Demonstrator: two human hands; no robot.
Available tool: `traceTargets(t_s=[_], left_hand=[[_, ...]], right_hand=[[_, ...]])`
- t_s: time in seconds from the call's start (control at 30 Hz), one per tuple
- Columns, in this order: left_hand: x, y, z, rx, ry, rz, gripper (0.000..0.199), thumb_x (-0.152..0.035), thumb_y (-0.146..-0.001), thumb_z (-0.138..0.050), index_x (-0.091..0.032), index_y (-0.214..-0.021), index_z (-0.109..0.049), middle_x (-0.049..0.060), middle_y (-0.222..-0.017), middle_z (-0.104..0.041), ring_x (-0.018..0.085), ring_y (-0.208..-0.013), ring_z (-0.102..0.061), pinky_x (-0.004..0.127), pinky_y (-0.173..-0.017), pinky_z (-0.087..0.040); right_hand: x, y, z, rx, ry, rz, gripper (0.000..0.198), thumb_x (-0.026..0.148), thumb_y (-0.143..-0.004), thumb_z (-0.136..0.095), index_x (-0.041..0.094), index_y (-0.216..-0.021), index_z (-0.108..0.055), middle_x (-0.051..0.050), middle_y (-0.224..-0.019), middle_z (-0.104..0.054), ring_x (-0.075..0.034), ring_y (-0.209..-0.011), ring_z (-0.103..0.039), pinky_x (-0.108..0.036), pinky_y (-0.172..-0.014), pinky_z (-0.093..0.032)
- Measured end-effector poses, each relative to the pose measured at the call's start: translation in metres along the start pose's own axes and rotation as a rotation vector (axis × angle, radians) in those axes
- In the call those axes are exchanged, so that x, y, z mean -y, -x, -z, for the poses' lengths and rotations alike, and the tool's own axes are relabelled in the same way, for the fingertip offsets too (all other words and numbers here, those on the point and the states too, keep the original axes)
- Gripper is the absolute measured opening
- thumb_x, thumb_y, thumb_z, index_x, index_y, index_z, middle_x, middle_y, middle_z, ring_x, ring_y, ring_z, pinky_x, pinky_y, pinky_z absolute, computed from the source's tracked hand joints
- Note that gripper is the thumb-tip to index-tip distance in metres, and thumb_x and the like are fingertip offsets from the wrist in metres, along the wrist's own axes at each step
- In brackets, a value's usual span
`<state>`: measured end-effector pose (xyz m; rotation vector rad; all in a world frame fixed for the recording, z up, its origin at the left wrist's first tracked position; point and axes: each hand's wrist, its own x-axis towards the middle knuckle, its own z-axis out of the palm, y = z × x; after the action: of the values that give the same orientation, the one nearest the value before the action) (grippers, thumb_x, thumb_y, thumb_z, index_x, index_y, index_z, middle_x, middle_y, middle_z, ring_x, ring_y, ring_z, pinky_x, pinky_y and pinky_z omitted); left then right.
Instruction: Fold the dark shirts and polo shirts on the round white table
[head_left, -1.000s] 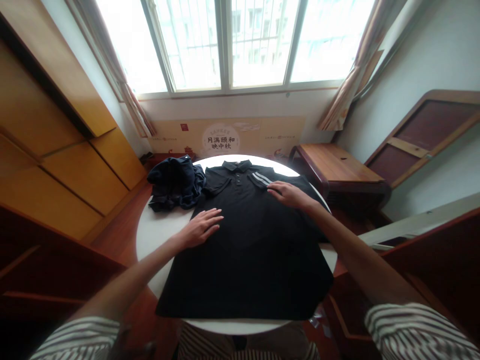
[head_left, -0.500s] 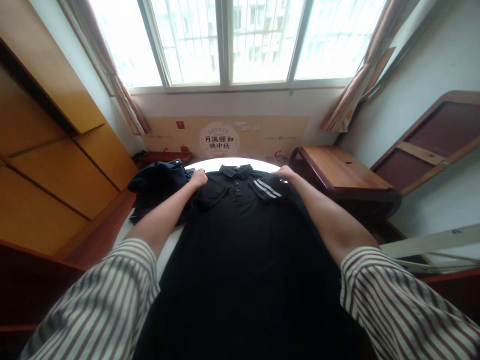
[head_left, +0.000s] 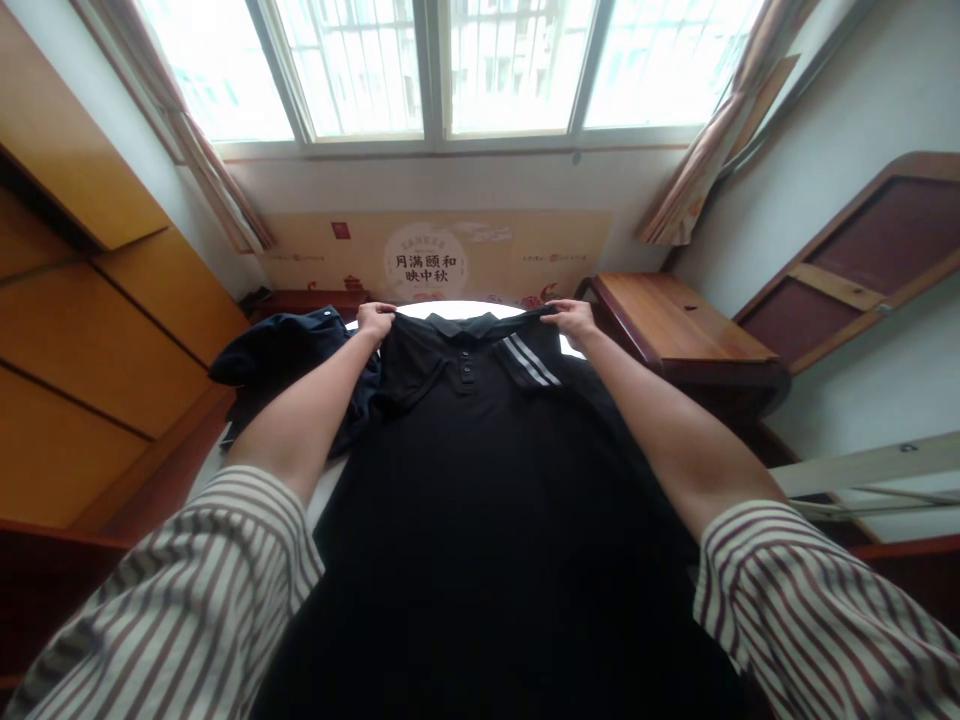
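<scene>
Black polo shirt [head_left: 480, 480] spread front-up across the round white surface [head_left: 457, 309], collar at twelve o'clock, hem running off toward six. Left hand [head_left: 375, 320] pinching the shoulder seam at eleven o'clock and right hand [head_left: 568, 318] pinching its twin at one o'clock, each grip closed on cloth, top edge raised slightly. Smoothing apparently finished, no fold visible yet; crumpled dark garment [head_left: 289, 365] waiting at ten o'clock, wooden bench [head_left: 675, 335] beyond at two.
</scene>
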<state>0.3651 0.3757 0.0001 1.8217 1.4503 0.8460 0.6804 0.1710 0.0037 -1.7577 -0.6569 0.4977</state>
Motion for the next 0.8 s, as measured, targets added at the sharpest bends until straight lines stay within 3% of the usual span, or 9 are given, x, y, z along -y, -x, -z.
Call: traceTargets(t_s=[0.07, 0.2, 0.3, 0.37, 0.47, 0.53, 0.6, 0.7, 0.8], left_hand=[[-0.010, 0.005, 0.010, -0.059, 0.075, -0.083, 0.033, -0.014, -0.081, -0.064, -0.010, -0.113, -0.072, 0.010, -0.105, -0.073, 0.016, -0.092, -0.067, 0.024, -0.086, -0.051], [-0.030, 0.038, 0.050, -0.175, 0.371, -0.437, 0.026, -0.019, -0.082, -0.068, -0.011, -0.106, -0.073, 0.009, -0.104, -0.073, 0.015, -0.095, -0.067, 0.024, -0.090, -0.051], [-0.028, 0.097, 0.103, -0.236, 0.429, -0.617, 0.026, -0.028, -0.080, -0.075, -0.017, -0.104, -0.074, 0.005, -0.102, -0.073, 0.016, -0.098, -0.067, 0.027, -0.091, -0.053], [-0.011, 0.153, 0.144, -0.250, 0.366, -0.689, 0.027, -0.031, -0.077, -0.079, -0.021, -0.102, -0.076, 0.003, -0.097, -0.073, 0.016, -0.093, -0.067, 0.028, -0.088, -0.055], [0.040, 0.249, 0.194, -0.152, 0.245, -0.815, 0.023, -0.026, -0.076, -0.081, -0.032, -0.098, -0.077, -0.002, -0.089, -0.073, 0.016, -0.082, -0.068, 0.030, -0.078, -0.059], [0.083, 0.311, 0.213, 0.096, 0.169, -0.847, 0.022, -0.022, -0.081, -0.075, -0.040, -0.093, -0.077, -0.004, -0.090, -0.075, 0.018, -0.081, -0.071, 0.035, -0.075, -0.062], [0.124, 0.363, 0.221, 0.335, 0.127, -0.864, 0.024, -0.019, -0.085, -0.069, -0.039, -0.096, -0.076, -0.002, -0.085, -0.075, 0.021, -0.082, -0.073, 0.035, -0.070, -0.064], [0.163, 0.411, 0.224, 0.462, 0.064, -0.828, 0.025, -0.014, -0.090, -0.062, -0.032, -0.101, -0.075, 0.006, -0.092, -0.076, 0.022, -0.090, -0.074, 0.033, -0.074, -0.064], [0.169, 0.422, 0.229, 0.482, 0.010, -0.811, 0.023, -0.016, -0.090, -0.061, -0.031, -0.100, -0.076, 0.006, -0.094, -0.076, 0.022, -0.091, -0.073, 0.033, -0.078, -0.064]], right_hand=[[0.013, 0.007, 0.008, 0.004, -0.108, 0.069, 0.036, 0.002, -0.070, -0.073, 0.015, -0.103, -0.067, -0.005, -0.090, -0.071, -0.019, -0.087, -0.068, -0.027, -0.074, -0.058], [0.045, 0.043, 0.039, 0.106, -0.256, 0.240, 0.039, 0.009, -0.074, -0.069, 0.020, -0.111, -0.063, -0.003, -0.101, -0.070, -0.018, -0.089, -0.068, -0.029, -0.074, -0.059], [0.064, 0.101, 0.080, 0.214, -0.311, 0.417, 0.045, 0.018, -0.075, -0.073, 0.027, -0.118, -0.059, 0.000, -0.108, -0.068, -0.015, -0.088, -0.068, -0.028, -0.073, -0.059], [0.065, 0.154, 0.114, 0.241, -0.266, 0.470, 0.046, 0.024, -0.073, -0.077, 0.030, -0.116, -0.063, 0.000, -0.106, -0.069, -0.017, -0.091, -0.068, -0.030, -0.075, -0.058], [0.037, 0.241, 0.166, 0.222, -0.166, 0.478, 0.048, 0.027, -0.066, -0.083, 0.036, -0.112, -0.070, -0.002, -0.101, -0.072, -0.021, -0.091, -0.070, -0.034, -0.080, -0.060], [-0.001, 0.293, 0.192, 0.435, -0.035, 0.451, 0.028, 0.030, -0.071, -0.079, 0.037, -0.097, -0.076, -0.005, -0.091, -0.075, -0.025, -0.090, -0.073, -0.042, -0.091, -0.058], [-0.044, 0.334, 0.206, 0.718, 0.172, 0.432, 0.011, 0.033, -0.076, -0.072, 0.037, -0.083, -0.079, -0.008, -0.085, -0.076, -0.025, -0.088, -0.074, -0.046, -0.104, -0.050], [-0.092, 0.375, 0.211, 0.816, 0.287, 0.456, 0.026, 0.024, -0.079, -0.063, 0.043, -0.088, -0.079, -0.007, -0.092, -0.077, -0.023, -0.094, -0.074, -0.040, -0.102, -0.052], [-0.101, 0.392, 0.211, 0.774, 0.288, 0.494, 0.036, 0.022, -0.082, -0.058, 0.049, -0.097, -0.077, -0.006, -0.101, -0.077, -0.026, -0.106, -0.071, -0.040, -0.097, -0.055]])
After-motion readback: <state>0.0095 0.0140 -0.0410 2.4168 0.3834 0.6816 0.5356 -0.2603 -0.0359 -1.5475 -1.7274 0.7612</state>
